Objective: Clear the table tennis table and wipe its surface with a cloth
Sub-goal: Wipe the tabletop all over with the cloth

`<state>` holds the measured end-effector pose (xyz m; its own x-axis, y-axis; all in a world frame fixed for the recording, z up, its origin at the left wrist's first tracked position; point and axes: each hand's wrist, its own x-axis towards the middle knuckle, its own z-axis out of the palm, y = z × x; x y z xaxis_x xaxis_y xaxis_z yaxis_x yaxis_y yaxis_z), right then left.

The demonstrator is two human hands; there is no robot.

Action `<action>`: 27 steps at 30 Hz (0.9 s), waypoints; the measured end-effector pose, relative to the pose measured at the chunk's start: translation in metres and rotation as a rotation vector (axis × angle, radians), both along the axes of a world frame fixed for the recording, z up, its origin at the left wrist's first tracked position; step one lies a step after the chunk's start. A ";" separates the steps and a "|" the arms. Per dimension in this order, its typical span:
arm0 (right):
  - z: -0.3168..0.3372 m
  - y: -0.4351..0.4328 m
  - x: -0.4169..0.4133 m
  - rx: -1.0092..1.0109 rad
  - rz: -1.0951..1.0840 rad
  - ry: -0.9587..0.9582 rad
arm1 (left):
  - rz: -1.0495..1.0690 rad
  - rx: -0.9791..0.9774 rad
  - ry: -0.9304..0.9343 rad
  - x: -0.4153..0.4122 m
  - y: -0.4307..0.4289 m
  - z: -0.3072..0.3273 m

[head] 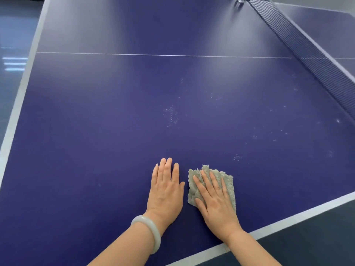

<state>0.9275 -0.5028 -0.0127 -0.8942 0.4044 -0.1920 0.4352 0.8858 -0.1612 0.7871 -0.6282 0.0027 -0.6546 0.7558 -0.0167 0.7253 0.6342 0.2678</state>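
Note:
The blue table tennis table (115, 112) fills the view, with white edge lines and a thin white centre line. A grey fluffy cloth (226, 178) lies flat on it near the front edge. My right hand (215, 202) presses on the cloth with straight fingers. Just to the left of the cloth, my left hand (166, 191) rests palm down on the bare surface, a pale bangle on its wrist. Pale specks and smudges (171, 114) dot the surface beyond both hands and toward the net.
The dark net (311, 54) runs diagonally across the upper right, with the table's other half behind it. A net clamp (240, 0) shows at the top edge. Shiny dark floor lies past the left edge and at the bottom right.

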 end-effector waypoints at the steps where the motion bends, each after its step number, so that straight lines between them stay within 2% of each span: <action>1: 0.001 0.011 0.013 0.004 0.010 -0.004 | 0.015 -0.043 -0.019 0.006 0.007 -0.004; 3: 0.003 0.035 0.035 0.005 -0.086 -0.028 | 0.017 -0.106 -0.016 0.013 0.013 -0.013; 5: 0.005 0.050 0.045 0.018 -0.278 -0.068 | 0.000 -0.112 -0.002 0.015 0.014 -0.020; 8: 0.003 0.037 0.031 0.090 -0.462 -0.060 | -0.010 -0.104 -0.007 0.016 0.014 -0.024; 10: 0.001 0.023 0.010 0.062 -0.380 -0.011 | -0.010 -0.103 -0.015 0.016 0.014 -0.024; 14: -0.001 0.058 -0.011 0.019 0.118 -0.006 | 0.001 -0.117 0.008 0.015 0.016 -0.021; 16: -0.001 0.102 -0.011 0.023 0.133 -0.022 | 0.011 -0.121 0.021 0.015 0.017 -0.020; 17: -0.001 0.124 -0.008 0.019 0.028 -0.039 | 0.015 -0.125 0.028 0.016 0.017 -0.020; 19: 0.001 0.155 0.000 -0.002 -0.319 -0.080 | 0.015 -0.130 0.042 0.016 0.017 -0.020; 21: 0.002 0.154 0.002 0.018 -0.620 -0.099 | 0.017 -0.136 0.053 0.017 0.017 -0.020; 22: 0.001 0.141 -0.002 0.042 -0.691 -0.094 | 0.019 -0.139 0.054 0.017 0.017 -0.020; 24: -0.001 0.101 -0.014 0.082 -0.600 -0.052 | 0.020 -0.144 0.054 0.018 0.018 -0.021; 27: -0.008 0.049 -0.017 0.081 -0.057 0.049 | 0.021 -0.148 0.051 0.018 0.019 -0.021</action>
